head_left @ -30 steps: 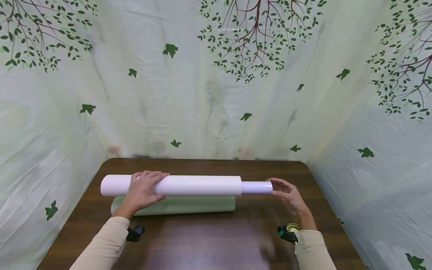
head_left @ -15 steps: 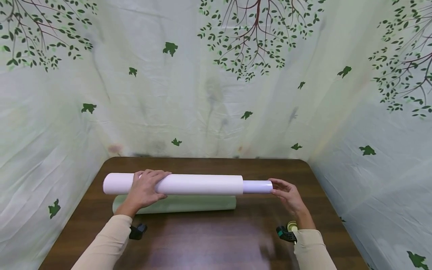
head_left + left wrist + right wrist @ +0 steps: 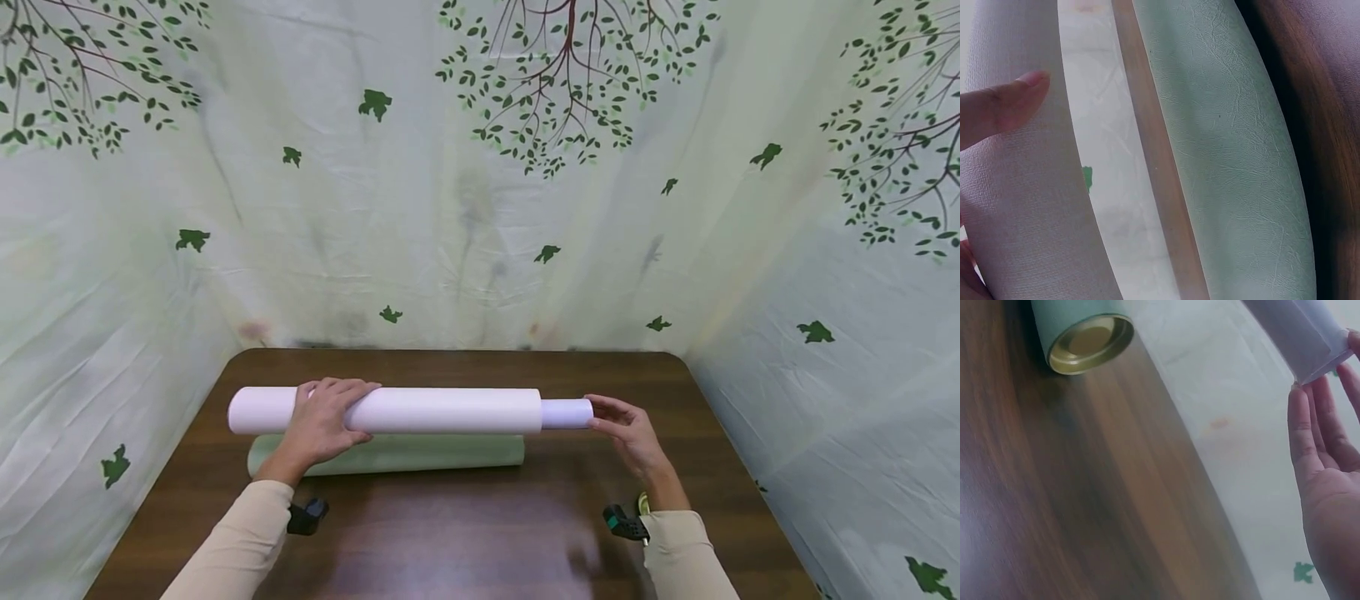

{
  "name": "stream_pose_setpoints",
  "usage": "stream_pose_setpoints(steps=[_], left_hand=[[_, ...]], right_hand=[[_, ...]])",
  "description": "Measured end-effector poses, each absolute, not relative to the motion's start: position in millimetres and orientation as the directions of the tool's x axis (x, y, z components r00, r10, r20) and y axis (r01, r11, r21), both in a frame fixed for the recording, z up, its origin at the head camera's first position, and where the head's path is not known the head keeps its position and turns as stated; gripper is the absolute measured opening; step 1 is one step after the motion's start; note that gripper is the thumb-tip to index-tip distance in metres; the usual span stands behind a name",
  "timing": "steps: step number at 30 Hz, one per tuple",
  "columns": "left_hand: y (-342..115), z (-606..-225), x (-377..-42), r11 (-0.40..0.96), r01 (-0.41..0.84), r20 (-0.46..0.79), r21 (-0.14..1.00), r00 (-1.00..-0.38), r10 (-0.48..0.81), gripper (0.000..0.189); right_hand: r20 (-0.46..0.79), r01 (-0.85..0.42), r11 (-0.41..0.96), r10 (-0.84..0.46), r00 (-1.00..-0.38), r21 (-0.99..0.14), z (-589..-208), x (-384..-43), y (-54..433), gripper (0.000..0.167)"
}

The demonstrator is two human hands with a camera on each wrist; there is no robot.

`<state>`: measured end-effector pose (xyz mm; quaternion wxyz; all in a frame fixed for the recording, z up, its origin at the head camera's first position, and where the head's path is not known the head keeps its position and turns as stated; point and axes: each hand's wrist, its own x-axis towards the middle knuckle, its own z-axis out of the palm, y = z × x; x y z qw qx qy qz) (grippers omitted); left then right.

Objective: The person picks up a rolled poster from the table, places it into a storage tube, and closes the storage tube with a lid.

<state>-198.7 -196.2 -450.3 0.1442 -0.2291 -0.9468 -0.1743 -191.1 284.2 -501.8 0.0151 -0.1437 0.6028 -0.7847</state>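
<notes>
My left hand (image 3: 322, 425) grips a long white tube (image 3: 457, 411) from above, toward its left part, and holds it level over the table. In the left wrist view the thumb lies along the tube's finely textured side (image 3: 1035, 212). A narrower white paper roll (image 3: 566, 414) sticks out of the tube's right end. With fingertips and thumb on opposite sides, my right hand (image 3: 628, 433) pinches the roll's outer end (image 3: 1310, 347). A pale green tube (image 3: 427, 454) lies on the table, nearer me and partly hidden by the white one. Its right end has a gold-coloured metal cap (image 3: 1089, 345).
The dark brown wooden table (image 3: 480, 533) has rounded far corners. Behind it and at both sides hangs a pale curtain (image 3: 465, 250) printed with branches and leaves. Each wrist wears a small black camera (image 3: 306, 517).
The right hand has moved left, and the paper roll has slid further into the white tube, so less of it shows. The left hand and the white tube have shifted slightly right.
</notes>
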Motion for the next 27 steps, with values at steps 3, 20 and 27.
stream_pose_setpoints(steps=[3,20,27], left_hand=[[-198.1,-450.1,-197.9,0.84,0.476,0.356,0.262,-0.856,0.374,0.071],[-196.5,-448.5,-204.8,0.838,0.485,0.362,0.248,-0.849,0.384,0.071],[-194.7,-451.7,-206.5,0.835,0.486,0.361,0.258,-0.85,0.383,0.07]], right_hand=[[0.196,-0.143,-0.247,-0.205,-0.959,-0.958,-501.2,-194.7,278.0,0.034],[0.209,-0.161,-0.234,-0.196,-0.958,-0.959,-506.0,-201.9,246.7,0.036],[0.173,-0.139,-0.192,-0.172,-0.97,-0.972,-508.7,-204.3,238.9,0.042]])
